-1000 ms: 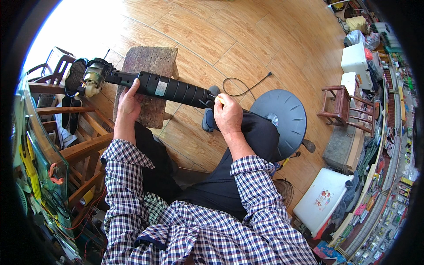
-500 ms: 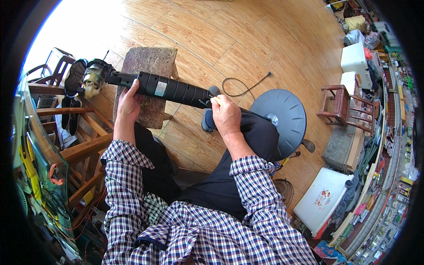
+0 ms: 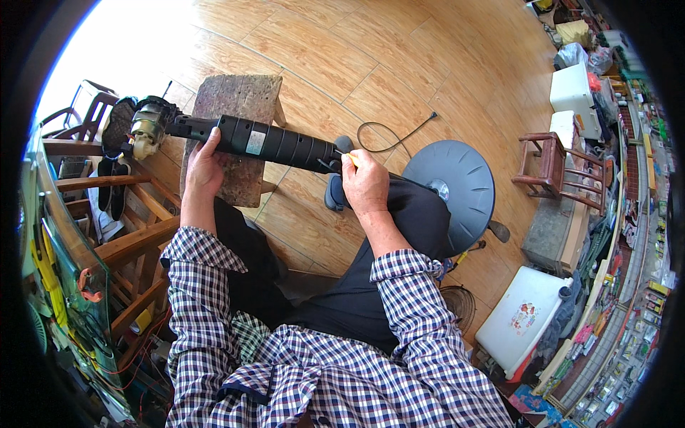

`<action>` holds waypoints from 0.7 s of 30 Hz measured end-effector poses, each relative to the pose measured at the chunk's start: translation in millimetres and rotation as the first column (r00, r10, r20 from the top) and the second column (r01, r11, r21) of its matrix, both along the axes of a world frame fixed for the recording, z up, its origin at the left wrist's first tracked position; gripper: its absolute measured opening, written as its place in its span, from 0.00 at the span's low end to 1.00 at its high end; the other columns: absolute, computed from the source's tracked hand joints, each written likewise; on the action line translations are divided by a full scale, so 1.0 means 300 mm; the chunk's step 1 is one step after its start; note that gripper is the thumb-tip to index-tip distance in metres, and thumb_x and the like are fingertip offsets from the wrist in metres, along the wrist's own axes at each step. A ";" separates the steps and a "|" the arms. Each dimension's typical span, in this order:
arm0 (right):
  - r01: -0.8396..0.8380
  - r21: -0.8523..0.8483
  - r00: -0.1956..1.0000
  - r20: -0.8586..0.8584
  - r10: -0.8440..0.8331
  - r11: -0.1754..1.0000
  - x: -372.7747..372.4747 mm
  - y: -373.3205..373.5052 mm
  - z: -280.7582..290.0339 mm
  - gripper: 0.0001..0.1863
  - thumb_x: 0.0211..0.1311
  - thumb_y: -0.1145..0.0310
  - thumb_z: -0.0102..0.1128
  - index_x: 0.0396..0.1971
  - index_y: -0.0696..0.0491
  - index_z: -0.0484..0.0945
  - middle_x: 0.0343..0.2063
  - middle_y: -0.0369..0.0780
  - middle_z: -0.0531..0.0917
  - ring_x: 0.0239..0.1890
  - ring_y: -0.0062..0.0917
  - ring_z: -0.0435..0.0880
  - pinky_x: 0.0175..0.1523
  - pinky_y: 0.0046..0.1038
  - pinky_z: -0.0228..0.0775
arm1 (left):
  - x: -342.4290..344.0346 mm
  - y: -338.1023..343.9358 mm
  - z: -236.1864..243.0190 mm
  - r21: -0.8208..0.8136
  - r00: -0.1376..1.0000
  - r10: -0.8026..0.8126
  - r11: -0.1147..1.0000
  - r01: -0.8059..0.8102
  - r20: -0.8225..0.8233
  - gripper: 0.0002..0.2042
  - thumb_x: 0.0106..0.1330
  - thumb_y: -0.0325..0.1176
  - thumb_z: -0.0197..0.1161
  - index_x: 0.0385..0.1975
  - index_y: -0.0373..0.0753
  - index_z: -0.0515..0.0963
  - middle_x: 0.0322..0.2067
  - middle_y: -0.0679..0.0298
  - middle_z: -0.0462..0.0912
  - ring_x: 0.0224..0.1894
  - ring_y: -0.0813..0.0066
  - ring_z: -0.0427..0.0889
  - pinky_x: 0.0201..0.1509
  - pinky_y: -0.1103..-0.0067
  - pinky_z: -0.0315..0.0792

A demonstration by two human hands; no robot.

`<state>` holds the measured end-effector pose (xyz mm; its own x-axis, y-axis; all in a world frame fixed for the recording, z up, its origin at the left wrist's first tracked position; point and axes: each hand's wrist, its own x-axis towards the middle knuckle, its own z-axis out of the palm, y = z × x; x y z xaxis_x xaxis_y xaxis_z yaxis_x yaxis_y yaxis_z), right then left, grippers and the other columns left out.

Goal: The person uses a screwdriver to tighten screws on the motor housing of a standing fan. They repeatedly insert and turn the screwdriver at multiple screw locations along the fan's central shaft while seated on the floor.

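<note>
A pedestal fan lies across me, its black ribbed body (image 3: 289,148) slanting down from left to right. An uncovered motor (image 3: 148,125) is at its left end. The round grey base (image 3: 460,189) stands on edge at the right, beside my knee. My left hand (image 3: 204,170) is closed round the body near the motor, thumb on top. In my right hand (image 3: 367,184) is a slim tool with a yellow handle (image 3: 354,161), held against the body's right end. It looks like a screwdriver; its tip is hard to make out.
Under the fan stands a worn wooden stool (image 3: 242,96). A black cord with a plug (image 3: 432,115) lies on the tiled floor. Left is a wooden frame (image 3: 139,239) with a glass-topped case. A small red-brown chair (image 3: 544,167), a white box (image 3: 519,321) and crowded shelves line the right.
The fan's motor end and my left hand have shifted very slightly left. My right hand stays at the body's right end, with the same grip on the tool.
</note>
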<state>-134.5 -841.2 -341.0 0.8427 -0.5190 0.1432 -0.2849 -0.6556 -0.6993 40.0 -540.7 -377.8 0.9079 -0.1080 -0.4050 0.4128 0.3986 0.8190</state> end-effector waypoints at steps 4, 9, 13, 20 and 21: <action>-0.008 -0.006 1.000 -0.010 0.008 1.000 -0.001 0.004 0.001 0.11 0.71 0.61 0.65 0.36 0.54 0.83 0.29 0.51 0.88 0.34 0.51 0.88 0.38 0.48 0.79 | 0.007 0.014 -0.008 -0.015 1.000 -0.006 1.000 0.006 -0.005 0.21 0.70 0.41 0.75 0.58 0.44 0.77 0.50 0.69 0.85 0.51 0.74 0.81 0.55 0.71 0.66; -0.015 -0.014 1.000 0.011 0.015 1.000 -0.001 0.006 -0.007 0.10 0.70 0.62 0.65 0.37 0.54 0.83 0.29 0.51 0.87 0.34 0.50 0.88 0.38 0.48 0.79 | 0.003 0.012 -0.010 -0.020 1.000 -0.004 1.000 0.004 0.009 0.21 0.70 0.41 0.75 0.58 0.44 0.77 0.50 0.69 0.85 0.52 0.74 0.81 0.57 0.71 0.66; -0.013 -0.015 1.000 -0.014 0.013 1.000 0.001 0.008 -0.007 0.09 0.70 0.63 0.65 0.37 0.54 0.83 0.30 0.50 0.88 0.34 0.50 0.88 0.39 0.47 0.79 | 0.006 0.018 -0.014 -0.007 1.000 0.008 1.000 -0.008 -0.002 0.22 0.69 0.42 0.76 0.58 0.43 0.77 0.51 0.69 0.85 0.52 0.74 0.79 0.57 0.70 0.64; -0.081 -0.117 0.992 0.090 0.092 0.990 -0.005 -0.003 -0.031 0.06 0.68 0.67 0.65 0.40 0.52 0.84 0.35 0.46 0.87 0.39 0.47 0.87 0.41 0.46 0.80 | -0.004 0.004 0.008 -0.004 1.000 0.006 1.000 -0.006 0.002 0.22 0.70 0.42 0.75 0.59 0.42 0.78 0.51 0.69 0.85 0.52 0.74 0.79 0.57 0.71 0.64; -0.096 -0.134 0.991 0.078 0.107 0.986 -0.006 -0.003 -0.032 0.06 0.68 0.67 0.65 0.41 0.52 0.84 0.35 0.46 0.86 0.39 0.47 0.87 0.41 0.46 0.80 | -0.005 0.004 0.012 -0.006 1.000 0.002 1.000 -0.002 0.008 0.22 0.70 0.42 0.75 0.59 0.42 0.78 0.51 0.69 0.85 0.52 0.74 0.79 0.57 0.71 0.64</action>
